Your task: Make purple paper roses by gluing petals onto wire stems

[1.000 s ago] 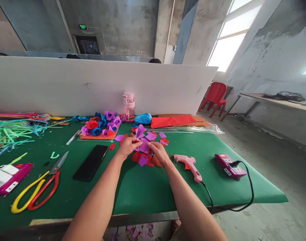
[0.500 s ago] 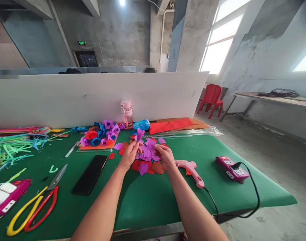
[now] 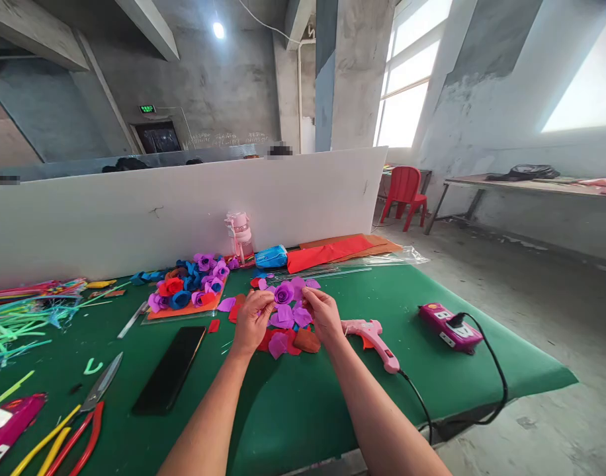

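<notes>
My left hand (image 3: 254,318) is closed, its fingertips pinching a purple paper flower (image 3: 284,293) whose rolled centre faces me. To the right of the flower, my right hand (image 3: 323,313) is closed too, thumb and fingers pressed together. Purple pieces lie right behind its fingertips, so I cannot make out what it holds. Under and between the hands spreads a pile of cut paper petals, with a purple petal (image 3: 278,344) and a brown petal (image 3: 307,341) at its near edge. Just right of my right hand lies a pink glue gun (image 3: 375,338) on its side.
Finished paper flowers (image 3: 180,300) sit on an orange sheet at left. A black phone (image 3: 170,370), scissors (image 3: 92,406) and green strips (image 3: 20,324) lie further left. A purple power strip (image 3: 450,327) with a cord is at right. A pink bottle (image 3: 239,237) stands by the white board (image 3: 194,218).
The purple flower has tipped from a side-on cone to show its spiral centre, and it is lower between my hands. The view has shifted slightly right.
</notes>
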Action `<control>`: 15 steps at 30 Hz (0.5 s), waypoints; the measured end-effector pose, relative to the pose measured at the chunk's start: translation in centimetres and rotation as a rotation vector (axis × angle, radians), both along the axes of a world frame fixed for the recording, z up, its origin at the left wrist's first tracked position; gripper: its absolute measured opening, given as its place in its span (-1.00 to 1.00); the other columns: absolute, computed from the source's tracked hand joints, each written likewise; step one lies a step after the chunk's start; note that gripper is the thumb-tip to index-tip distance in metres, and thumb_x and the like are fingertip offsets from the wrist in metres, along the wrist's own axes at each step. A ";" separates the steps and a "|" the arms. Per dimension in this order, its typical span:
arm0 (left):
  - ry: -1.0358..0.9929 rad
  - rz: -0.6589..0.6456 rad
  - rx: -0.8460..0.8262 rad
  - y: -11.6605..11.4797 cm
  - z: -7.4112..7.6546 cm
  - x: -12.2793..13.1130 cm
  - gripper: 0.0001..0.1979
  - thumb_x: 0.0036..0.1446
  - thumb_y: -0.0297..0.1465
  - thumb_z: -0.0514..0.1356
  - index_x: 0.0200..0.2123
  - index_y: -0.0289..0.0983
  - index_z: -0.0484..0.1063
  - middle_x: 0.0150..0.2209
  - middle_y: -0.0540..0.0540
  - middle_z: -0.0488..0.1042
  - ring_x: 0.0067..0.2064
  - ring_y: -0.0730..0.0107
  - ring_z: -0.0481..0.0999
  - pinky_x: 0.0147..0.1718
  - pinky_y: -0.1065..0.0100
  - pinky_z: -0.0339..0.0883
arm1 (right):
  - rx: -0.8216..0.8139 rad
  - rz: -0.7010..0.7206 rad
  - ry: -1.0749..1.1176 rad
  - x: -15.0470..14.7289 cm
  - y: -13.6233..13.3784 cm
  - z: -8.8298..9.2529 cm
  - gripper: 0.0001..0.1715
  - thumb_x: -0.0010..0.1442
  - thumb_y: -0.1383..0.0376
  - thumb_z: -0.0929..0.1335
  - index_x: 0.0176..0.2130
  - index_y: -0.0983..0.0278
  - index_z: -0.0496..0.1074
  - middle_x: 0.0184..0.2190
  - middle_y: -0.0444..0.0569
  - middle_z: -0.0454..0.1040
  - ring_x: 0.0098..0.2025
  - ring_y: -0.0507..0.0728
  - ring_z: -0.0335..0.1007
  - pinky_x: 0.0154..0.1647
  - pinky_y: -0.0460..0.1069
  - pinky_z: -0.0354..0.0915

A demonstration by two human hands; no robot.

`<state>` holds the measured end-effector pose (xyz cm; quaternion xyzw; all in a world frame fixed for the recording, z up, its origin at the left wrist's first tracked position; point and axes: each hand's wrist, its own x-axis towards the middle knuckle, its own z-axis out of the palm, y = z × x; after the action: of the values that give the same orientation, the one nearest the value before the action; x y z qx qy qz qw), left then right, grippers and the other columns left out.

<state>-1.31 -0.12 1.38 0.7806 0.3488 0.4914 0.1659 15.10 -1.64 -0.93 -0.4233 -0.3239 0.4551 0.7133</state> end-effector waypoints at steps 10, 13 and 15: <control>0.053 -0.082 0.016 -0.8 0.0 0.9 -0.84 0.14 -0.35 0.11 -0.28 -0.17 0.50 -0.33 -0.09 0.54 -0.23 0.29 0.49 -0.09 0.24 0.29 | 0.065 0.037 -0.015 0.1 -0.1 0.5 -0.70 -0.10 0.08 0.42 -0.47 0.27 0.52 -0.62 -0.16 0.37 -0.55 0.00 0.18 -0.49 -0.08 0.12; 0.010 -0.026 -0.056 -1.0 0.1 0.9 -0.86 0.13 -0.33 0.13 -0.27 -0.17 0.47 -0.30 -0.10 0.54 -0.23 0.29 0.50 -0.16 0.29 0.33 | 0.071 0.036 -0.011 0.1 -0.2 0.7 -0.73 -0.12 0.11 0.43 -0.49 0.28 0.52 -0.62 -0.16 0.36 -0.53 0.00 0.18 -0.46 -0.08 0.14; -0.002 -0.008 -0.110 -1.1 0.1 0.9 -0.87 0.12 -0.32 0.12 -0.31 -0.18 0.45 -0.32 -0.08 0.54 -0.26 0.30 0.50 -0.20 0.31 0.34 | 0.070 0.036 0.013 0.0 -0.2 0.8 -0.74 -0.13 0.13 0.45 -0.49 0.28 0.51 -0.63 -0.16 0.34 -0.53 0.00 0.18 -0.46 -0.08 0.14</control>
<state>-0.41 -1.23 1.49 0.7711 0.3720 0.4717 0.2111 15.10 -1.88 -0.13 -0.3891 -0.3425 0.4589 0.7216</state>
